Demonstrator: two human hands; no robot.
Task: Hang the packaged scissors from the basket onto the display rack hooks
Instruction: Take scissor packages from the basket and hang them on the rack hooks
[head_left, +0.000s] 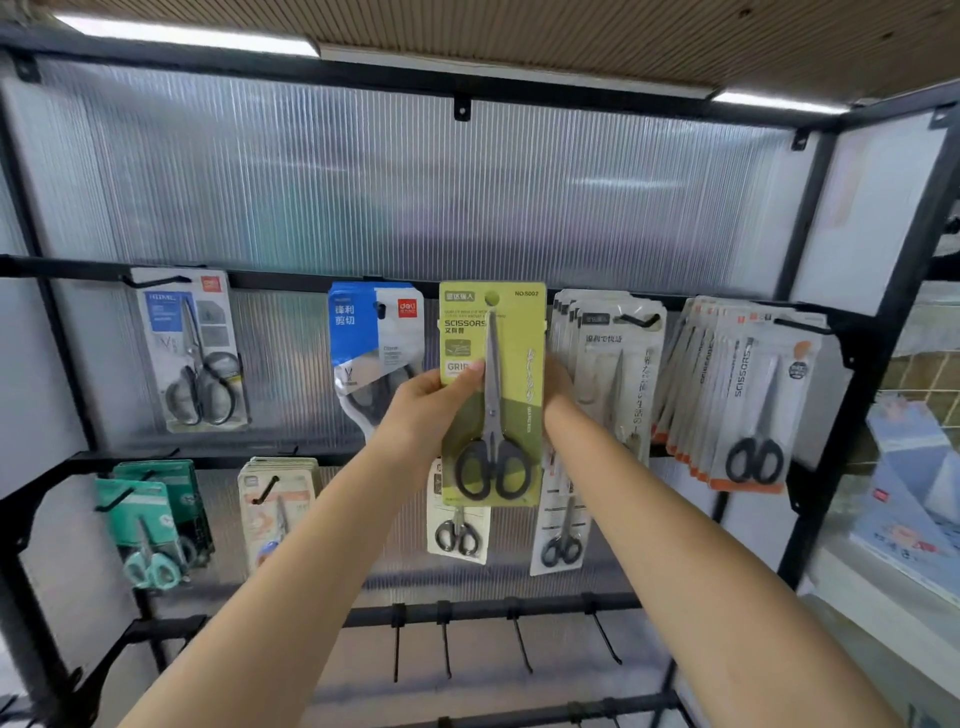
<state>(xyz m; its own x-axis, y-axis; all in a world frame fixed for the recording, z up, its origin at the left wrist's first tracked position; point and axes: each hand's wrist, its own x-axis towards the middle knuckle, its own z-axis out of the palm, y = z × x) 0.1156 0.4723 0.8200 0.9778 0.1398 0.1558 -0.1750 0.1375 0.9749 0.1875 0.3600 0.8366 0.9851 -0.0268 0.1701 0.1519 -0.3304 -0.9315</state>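
A: Green card, black-handled scissors: where is that pack?

B: The green scissors pack (491, 395) is upright at the middle of the display rack (815, 218), its top level with the upper rail, between both hands. The left hand (426, 410) reaches up from lower left, thumb curled over the card's left edge, pinching it. The right hand (558, 389) comes from lower right; its fingers go behind the card's right edge, so how tightly it holds I cannot tell.

A: What is beside it?

B: On the upper rail, left to right: one grey pack (195, 353), a blue pack (374, 343) just left of the card, then two thick stacks, white (610, 358) and orange-trimmed (743, 395). Open panel lies between the grey and blue packs.

A: And lower down?

B: Teal packs (150, 519), a beige stack (275, 509), two small packs partly hidden behind the card, and four bare hooks (519, 639) on the bottom rail.
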